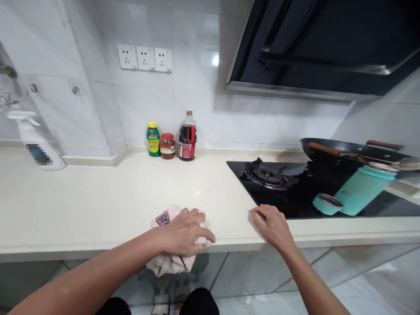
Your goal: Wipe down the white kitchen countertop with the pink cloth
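My left hand [188, 229] presses a pale pink cloth [173, 262] with a dark purple printed patch against the front edge of the white countertop [98, 210]. Part of the cloth hangs down over that edge. To the right, my right hand [271, 222] rests on the counter beside the front left corner of the black gas hob [305, 188]. Its fingers are curled, and nothing shows in them.
Against the wall stand a green squeeze bottle [153, 141], a red-lidded jar [167, 148] and a dark sauce bottle [187, 142]. A spray bottle [37, 144] is far left. On the hob are a wok [351, 153], a turquoise flask [364, 190] and its cup [327, 204]. A range hood [315, 52] overhangs.
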Available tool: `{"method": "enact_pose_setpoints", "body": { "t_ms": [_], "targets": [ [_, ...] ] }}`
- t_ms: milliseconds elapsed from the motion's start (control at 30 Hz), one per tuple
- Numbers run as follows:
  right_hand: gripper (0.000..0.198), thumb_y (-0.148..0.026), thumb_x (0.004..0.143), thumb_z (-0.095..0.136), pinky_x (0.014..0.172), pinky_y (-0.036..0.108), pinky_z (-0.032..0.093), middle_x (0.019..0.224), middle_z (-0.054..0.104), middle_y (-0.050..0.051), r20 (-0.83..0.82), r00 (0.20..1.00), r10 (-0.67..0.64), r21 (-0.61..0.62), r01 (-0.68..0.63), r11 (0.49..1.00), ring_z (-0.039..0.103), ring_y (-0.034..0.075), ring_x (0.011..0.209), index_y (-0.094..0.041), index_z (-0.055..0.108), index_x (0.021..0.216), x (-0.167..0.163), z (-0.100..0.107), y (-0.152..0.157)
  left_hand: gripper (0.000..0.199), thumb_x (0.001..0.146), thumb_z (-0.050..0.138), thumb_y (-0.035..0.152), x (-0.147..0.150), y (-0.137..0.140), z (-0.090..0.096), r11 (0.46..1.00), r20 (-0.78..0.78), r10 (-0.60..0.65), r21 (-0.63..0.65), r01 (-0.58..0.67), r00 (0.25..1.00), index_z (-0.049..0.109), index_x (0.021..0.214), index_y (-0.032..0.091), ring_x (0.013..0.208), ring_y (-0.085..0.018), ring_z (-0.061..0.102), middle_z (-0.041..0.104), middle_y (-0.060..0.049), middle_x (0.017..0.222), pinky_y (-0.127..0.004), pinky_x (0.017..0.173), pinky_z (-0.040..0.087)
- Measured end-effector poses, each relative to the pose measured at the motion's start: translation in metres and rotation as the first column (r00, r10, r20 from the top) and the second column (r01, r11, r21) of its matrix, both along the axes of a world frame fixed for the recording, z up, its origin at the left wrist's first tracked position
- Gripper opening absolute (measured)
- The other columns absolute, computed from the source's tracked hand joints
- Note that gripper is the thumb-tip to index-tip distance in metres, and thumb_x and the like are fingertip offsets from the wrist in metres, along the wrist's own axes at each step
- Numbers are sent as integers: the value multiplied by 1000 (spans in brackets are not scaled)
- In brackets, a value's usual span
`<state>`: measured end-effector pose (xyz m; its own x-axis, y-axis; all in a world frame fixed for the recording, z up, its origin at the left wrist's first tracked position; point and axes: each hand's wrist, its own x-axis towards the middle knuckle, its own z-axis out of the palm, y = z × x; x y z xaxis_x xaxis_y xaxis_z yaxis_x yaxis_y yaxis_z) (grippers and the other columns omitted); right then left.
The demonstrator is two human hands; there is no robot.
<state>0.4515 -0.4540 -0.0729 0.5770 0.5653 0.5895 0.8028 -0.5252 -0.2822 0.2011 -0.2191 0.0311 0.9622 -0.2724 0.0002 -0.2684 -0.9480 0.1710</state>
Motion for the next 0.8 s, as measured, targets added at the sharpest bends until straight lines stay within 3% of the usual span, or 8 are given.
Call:
{"method": "enact_pose_setpoints", "body": {
  "t_ms": [200, 533, 800],
  "targets": [
    [28, -38, 92, 42, 87, 38, 38, 94, 67, 4, -5, 1000, -4, -2, 4, 1000, 57, 25, 100, -25, 67, 88, 0, 1, 0, 20, 86, 63, 29, -6, 6, -7, 1000, 55, -6, -18, 7, 998, 70, 105, 31, 105, -26, 47, 55, -5, 104, -39, 93, 35],
    [30, -39, 93, 41, 87, 39, 38, 93, 67, 4, -14, 1000, -5, -15, 5, 1000, 58, 24, 100, -26, 68, 88, -2, 4, 1, 35, 86, 61, 26, -6, 4, -7, 1000, 67, -14, 1, 14, 998, 68, 119, 38, 104, -26, 48, 54, -5, 107, -43, 100, 32],
    [31, -40, 94, 41, 87, 38, 39, 92, 67, 3, 2, 1000, 0, -19, 0, 1000, 57, 24, 98, -26, 68, 88, 1, 2, 1, 22, 86, 62, 26, -10, 6, -9, 1000, 73, -18, 2, 18, 997, 69, 107, 31, 104, -25, 47, 54, -5, 107, -40, 94, 35]
  ]
}}
